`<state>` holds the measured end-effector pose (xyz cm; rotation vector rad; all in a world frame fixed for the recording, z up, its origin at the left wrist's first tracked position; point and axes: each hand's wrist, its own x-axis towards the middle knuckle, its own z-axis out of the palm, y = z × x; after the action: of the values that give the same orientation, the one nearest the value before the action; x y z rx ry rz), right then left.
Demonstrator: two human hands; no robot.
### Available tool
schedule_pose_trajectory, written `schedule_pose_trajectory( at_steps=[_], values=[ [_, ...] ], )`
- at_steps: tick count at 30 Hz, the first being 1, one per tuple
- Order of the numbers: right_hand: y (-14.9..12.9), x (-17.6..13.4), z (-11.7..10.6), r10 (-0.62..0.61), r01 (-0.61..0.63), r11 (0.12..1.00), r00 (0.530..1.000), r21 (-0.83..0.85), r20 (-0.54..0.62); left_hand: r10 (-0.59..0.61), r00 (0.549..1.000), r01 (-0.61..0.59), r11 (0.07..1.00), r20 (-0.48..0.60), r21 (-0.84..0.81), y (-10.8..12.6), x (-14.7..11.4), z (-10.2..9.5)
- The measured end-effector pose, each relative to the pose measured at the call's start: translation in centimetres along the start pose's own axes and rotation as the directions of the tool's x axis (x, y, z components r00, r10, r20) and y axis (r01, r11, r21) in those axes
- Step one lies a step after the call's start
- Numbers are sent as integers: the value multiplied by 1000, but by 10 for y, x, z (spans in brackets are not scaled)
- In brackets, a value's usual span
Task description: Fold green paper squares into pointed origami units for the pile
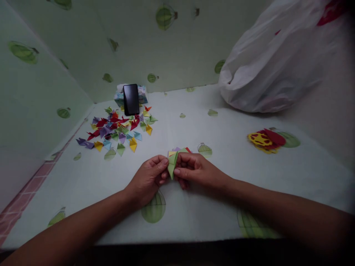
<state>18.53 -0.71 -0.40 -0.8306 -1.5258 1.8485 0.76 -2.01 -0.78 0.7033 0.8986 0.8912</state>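
A folded piece of light green paper (172, 165), narrow and pointed at its lower end, is held between both hands above the table. My left hand (149, 175) pinches its left edge with thumb and forefinger. On the other side, my right hand (196, 170) grips the right edge, thumb in front and fingers curled behind. Just beyond the fingers lie coloured paper sheets (188, 150), mostly hidden by the hands; purple, yellow, green and red show.
At the back left is a pile of small folded paper pieces (122, 129) in many colours. A phone (131, 99) leans on a tissue pack (142, 94) behind it. Yellow and red paper cut-outs (264, 140) lie right. A large white plastic bag (266, 70) stands back right, against the wall.
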Motion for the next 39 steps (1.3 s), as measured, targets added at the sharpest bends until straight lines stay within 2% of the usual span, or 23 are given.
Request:
schedule_pose_trajectory(
  at_steps=[6, 10, 15, 17, 19, 20, 23, 24, 25, 27, 28, 30, 33, 35, 39],
  values=[
    [-2, 0, 2, 11, -12, 1000, 999, -23, -35, 44, 999, -43, 999, -22, 32, -2, 0, -2],
    [-6, 0, 5, -25, 23, 999, 998, -39, -63, 110, 994, -108, 987, -12, 118, -4, -1, -6],
    [-1, -1, 5, -87, 58, 979, 986, -196, -144, 163, 986, -164, 945, 29, 284, -5, -4, -7],
    [2, -2, 4, -165, 110, 945, 973, -308, -160, 183, 982, -187, 924, 43, 334, -4, -5, -5],
    [5, -3, 5, -319, 208, 853, 933, -478, -164, 216, 975, -218, 913, 43, 345, -3, -5, -3],
    [7, -4, 5, -420, 261, 772, 894, -580, -156, 233, 972, -233, 913, 39, 336, -2, -6, -2],
    [11, -6, 6, -686, 360, 422, 727, -832, -33, 214, 975, -222, 931, 59, 290, -3, -7, 0],
    [13, -7, 6, -730, 362, 302, 683, -882, 30, 183, 980, -198, 940, 81, 278, -4, -7, 0],
    [14, -7, 6, -748, 354, 212, 659, -911, 82, 148, 983, -172, 948, 105, 269, -5, -7, 0],
    [16, -6, 5, -750, 344, 109, 644, -933, 150, 104, 985, -136, 957, 135, 257, -7, -7, 0],
    [17, -6, 5, -744, 340, 101, 650, -935, 156, 100, 986, -131, 959, 135, 251, -8, -7, 0],
    [18, -5, 4, -736, 330, 152, 667, -932, 116, 117, 987, -141, 960, 111, 241, -8, -7, -1],
    [17, -4, 4, -704, 332, 326, 710, -885, 7, 147, 986, -163, 956, 81, 244, -6, -6, 0],
    [16, -3, 5, -684, 337, 408, 729, -849, -39, 179, 982, -188, 951, 59, 244, -4, -7, 1],
    [16, -4, 9, -680, 318, 442, 728, -838, -82, 307, 950, -307, 886, 56, 347, -3, -8, 2]
  ],
)
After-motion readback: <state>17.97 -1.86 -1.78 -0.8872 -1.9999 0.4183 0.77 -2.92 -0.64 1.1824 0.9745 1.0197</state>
